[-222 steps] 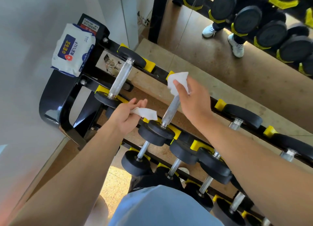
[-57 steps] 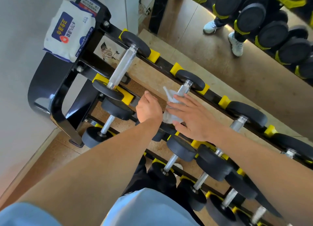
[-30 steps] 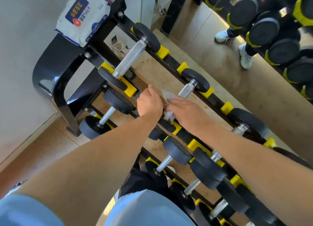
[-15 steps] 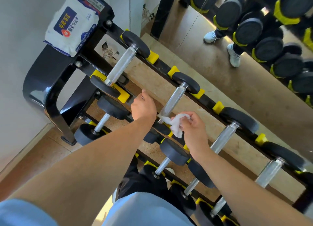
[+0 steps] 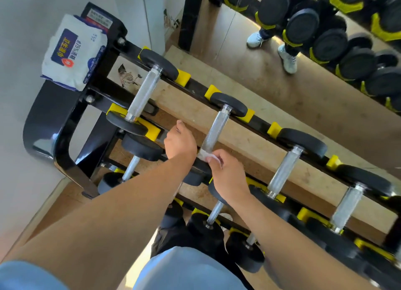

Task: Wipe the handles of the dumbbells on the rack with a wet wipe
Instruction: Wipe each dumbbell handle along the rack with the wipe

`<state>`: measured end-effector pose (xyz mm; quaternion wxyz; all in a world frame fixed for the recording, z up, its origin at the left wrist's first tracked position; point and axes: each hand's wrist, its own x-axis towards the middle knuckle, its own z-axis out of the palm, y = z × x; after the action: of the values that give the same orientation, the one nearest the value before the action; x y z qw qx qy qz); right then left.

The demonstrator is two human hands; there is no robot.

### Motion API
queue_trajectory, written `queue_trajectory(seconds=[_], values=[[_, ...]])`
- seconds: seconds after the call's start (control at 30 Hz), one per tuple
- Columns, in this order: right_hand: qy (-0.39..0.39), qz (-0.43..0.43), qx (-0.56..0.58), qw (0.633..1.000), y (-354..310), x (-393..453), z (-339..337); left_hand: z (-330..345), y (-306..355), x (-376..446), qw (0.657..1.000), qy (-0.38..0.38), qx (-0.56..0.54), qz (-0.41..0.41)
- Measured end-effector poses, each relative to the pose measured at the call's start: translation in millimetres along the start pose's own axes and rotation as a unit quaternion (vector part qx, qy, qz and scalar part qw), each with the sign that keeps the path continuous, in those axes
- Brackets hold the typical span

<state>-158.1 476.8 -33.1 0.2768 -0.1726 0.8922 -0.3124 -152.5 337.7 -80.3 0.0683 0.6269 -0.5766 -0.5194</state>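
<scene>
Right hand [image 5: 227, 176] pinches wipe [image 5: 205, 156] against near end of second handle [image 5: 213, 131], top tier of rack [image 5: 65, 137]. Left hand [image 5: 180, 143] just beside it, fisted; contents hidden. Judged early: handles to the right look unwiped, lower tiers too.

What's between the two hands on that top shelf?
In the head view, the wipe and the second dumbbell's handle lie between the left hand and right hand.
</scene>
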Motion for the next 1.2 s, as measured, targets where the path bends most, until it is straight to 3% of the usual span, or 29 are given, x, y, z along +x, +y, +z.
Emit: queue_trajectory(seconds=[0.1,0.17,0.27,0.33,0.4,0.5,0.57,0.67,0.73,0.9,1.1,1.2], values=[[-0.063,-0.019,0.014,0.998,-10.7,-0.7,-16.1,-1.7,2.4,-2.6,1.000,-0.009,-0.012,-0.015],[-0.080,0.046,0.198,0.976,-19.8,-0.3,-26.6,-5.3,3.3,-5.3,0.999,-0.018,-0.033,-0.015],[-0.090,0.149,0.513,0.840,-28.1,-4.9,-41.1,-25.7,3.4,-17.6,0.995,-0.032,-0.097,0.010],[-0.100,0.162,0.612,0.768,-30.1,-12.6,-49.4,-44.7,1.8,-32.6,0.990,-0.060,-0.118,0.055],[-0.106,0.160,0.660,0.727,-33.3,-19.3,-53.5,-64.1,0.1,-49.1,0.976,-0.133,-0.149,0.080],[-0.075,0.152,0.631,0.757,-40.7,-23.6,-53.0,-85.0,3.1,-69.2,0.934,-0.295,-0.176,0.100],[-0.020,0.156,0.594,0.789,-46.7,-24.5,-51.1,-92.1,1.5,-76.9,0.915,-0.347,-0.172,0.115],[0.066,0.171,0.534,0.825,-48.5,-25.9,-48.7,-94.7,0.5,-89.8,0.940,-0.267,-0.173,0.126],[0.083,0.171,0.490,0.851,-47.0,-29.1,-48.4,-95.9,1.8,-96.7,0.957,-0.203,-0.131,0.160],[0.073,0.125,0.400,0.905,-44.9,-42.0,-59.4,-89.4,6.6,-116.5,0.923,-0.318,-0.047,0.213],[0.059,0.089,0.292,0.951,-13.5,-50.6,-94.4,-76.4,6.9,-132.7,0.945,-0.302,-0.091,0.089],[0.027,0.100,0.237,0.966,14.2,-57.2,-112.6,-69.3,0.6,-145.0,0.949,-0.290,-0.104,0.070]])
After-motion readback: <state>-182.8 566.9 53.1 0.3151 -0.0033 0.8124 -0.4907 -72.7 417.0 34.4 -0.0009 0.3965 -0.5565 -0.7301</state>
